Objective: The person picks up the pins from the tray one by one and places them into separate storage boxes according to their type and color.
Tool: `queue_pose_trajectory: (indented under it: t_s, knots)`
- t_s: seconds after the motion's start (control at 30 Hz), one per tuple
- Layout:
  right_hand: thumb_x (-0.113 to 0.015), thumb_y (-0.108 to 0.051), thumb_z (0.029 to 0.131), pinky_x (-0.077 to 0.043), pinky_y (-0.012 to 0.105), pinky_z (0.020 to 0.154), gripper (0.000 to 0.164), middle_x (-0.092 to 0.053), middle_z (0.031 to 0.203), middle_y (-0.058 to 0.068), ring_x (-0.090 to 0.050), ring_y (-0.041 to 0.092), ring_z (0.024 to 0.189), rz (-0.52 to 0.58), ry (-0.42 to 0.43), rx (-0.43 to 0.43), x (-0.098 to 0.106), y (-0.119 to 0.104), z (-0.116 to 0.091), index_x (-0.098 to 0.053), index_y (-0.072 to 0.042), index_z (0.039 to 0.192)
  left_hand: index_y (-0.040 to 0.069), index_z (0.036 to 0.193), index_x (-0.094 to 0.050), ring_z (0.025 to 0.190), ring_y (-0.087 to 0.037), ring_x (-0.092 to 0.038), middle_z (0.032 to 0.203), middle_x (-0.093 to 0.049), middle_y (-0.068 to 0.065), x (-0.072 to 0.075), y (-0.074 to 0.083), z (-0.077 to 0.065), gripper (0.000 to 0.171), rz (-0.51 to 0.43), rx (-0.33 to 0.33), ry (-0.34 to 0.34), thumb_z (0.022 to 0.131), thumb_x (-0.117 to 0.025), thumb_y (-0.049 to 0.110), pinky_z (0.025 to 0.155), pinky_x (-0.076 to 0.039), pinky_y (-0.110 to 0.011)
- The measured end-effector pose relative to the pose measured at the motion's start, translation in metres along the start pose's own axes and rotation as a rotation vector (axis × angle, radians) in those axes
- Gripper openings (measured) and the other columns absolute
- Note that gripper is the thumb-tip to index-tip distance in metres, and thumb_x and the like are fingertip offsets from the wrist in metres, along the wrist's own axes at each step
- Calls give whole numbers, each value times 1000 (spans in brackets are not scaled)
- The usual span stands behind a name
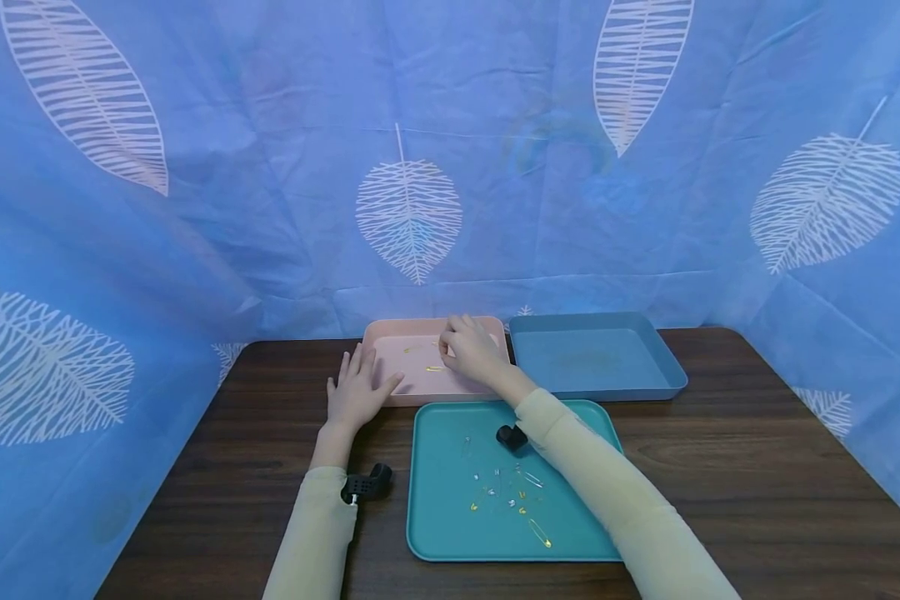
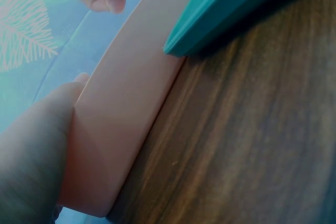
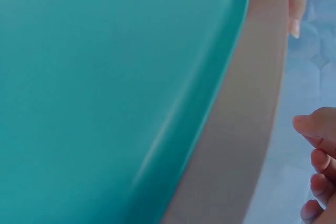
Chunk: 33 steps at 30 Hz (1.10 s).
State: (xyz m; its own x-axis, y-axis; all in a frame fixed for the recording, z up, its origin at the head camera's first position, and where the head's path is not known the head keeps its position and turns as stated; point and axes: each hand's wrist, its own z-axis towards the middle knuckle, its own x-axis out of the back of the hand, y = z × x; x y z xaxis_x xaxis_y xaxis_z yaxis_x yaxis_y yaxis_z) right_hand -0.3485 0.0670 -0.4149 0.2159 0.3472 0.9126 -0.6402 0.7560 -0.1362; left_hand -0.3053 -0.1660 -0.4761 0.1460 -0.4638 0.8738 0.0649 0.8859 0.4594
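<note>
Looks partway: gold pins (image 1: 435,368) in pink tray (image 1: 435,400); mixed pins (image 1: 533,479) remaining in green tray (image 1: 450,533), just nearside. Above pink tray, right hand (image 1: 471,346) curled, hold unclear; at left rim, left hand (image 1: 356,392) spread, empty.

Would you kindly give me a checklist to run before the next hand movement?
1. Left hand at the left end of the pink tray: ok.
2. Right hand over the pink tray: ok.
3. Something held in the right hand's fingers: cannot tell.
4. Gold pins in the pink tray: ok.
5. Teal tray fully visible from the head: not ok, right sleeve covers part.
6. Blue tray uncovered by both hands: ok.
</note>
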Motion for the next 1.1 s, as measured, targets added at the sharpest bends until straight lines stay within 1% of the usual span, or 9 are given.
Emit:
queue_pose_trajectory:
  t_s: [0.17, 0.23, 0.43, 0.53, 0.7, 0.87, 0.97, 1.1]
  knots:
    - [-68, -13, 89, -41, 39, 80, 15, -54, 93, 3, -46, 22, 88, 38, 2, -6, 9, -5, -9, -62, -15, 76, 18, 157, -22, 152, -38, -10, 165, -11, -11, 2, -1, 0, 88, -10, -1, 3, 90, -48, 69, 111, -12, -75]
    - [-68, -12, 89, -43, 41, 82, 14, -55, 94, 4, -48, 23, 89, 50, 17, 6, 13, -6, -13, -63, -15, 76, 18, 157, -22, 152, -39, -9, 165, -10, -10, 2, -1, 0, 88, -14, -5, 5, 90, -48, 68, 111, -12, -75]
    - [-70, -8, 87, -43, 41, 83, 15, -53, 89, 5, -45, 22, 86, 128, 56, 36, 20, -8, -26, -63, -14, 75, 18, 157, -21, 152, -38, -8, 166, -10, -9, 3, -1, -2, 88, -27, -10, 2, 90, -49, 68, 112, -11, -75]
    - [-71, -7, 86, -42, 39, 81, 17, -51, 86, 4, -44, 20, 83, 167, 62, 23, 24, -10, -35, -62, -14, 74, 18, 157, -21, 152, -38, -9, 166, -10, -10, 2, 0, -2, 89, -28, -13, -2, 90, -48, 68, 111, -11, -75]
    - [-72, -7, 84, -41, 38, 77, 17, -55, 87, 6, -45, 20, 83, 191, 80, 7, 31, -13, -46, -62, -15, 73, 17, 157, -22, 152, -39, -10, 165, -10, -11, 3, 1, -1, 88, -25, -9, 4, 90, -49, 68, 112, -12, -75]
    - [-75, -7, 82, -38, 40, 77, 16, -54, 87, 5, -45, 21, 83, 224, 106, -12, 38, -14, -57, -64, -14, 74, 17, 157, -22, 152, -39, -10, 165, -12, -11, 2, 0, -1, 89, -23, -13, 2, 90, -48, 69, 111, -12, -75]
    - [-76, -6, 81, -38, 42, 79, 16, -54, 89, 5, -44, 22, 84, 273, 105, -38, 43, -16, -66, -64, -14, 74, 17, 157, -21, 151, -39, -10, 165, -12, -12, 1, -1, -1, 89, -19, -16, -2, 90, -47, 69, 111, -13, -75]
    - [-76, -7, 82, -37, 39, 79, 16, -54, 90, 4, -42, 21, 87, 316, 87, -72, 51, -19, -75, -64, -15, 73, 17, 157, -22, 152, -39, -11, 165, -11, -11, 1, -1, -1, 88, -29, -13, 7, 90, -48, 68, 111, -13, -75]
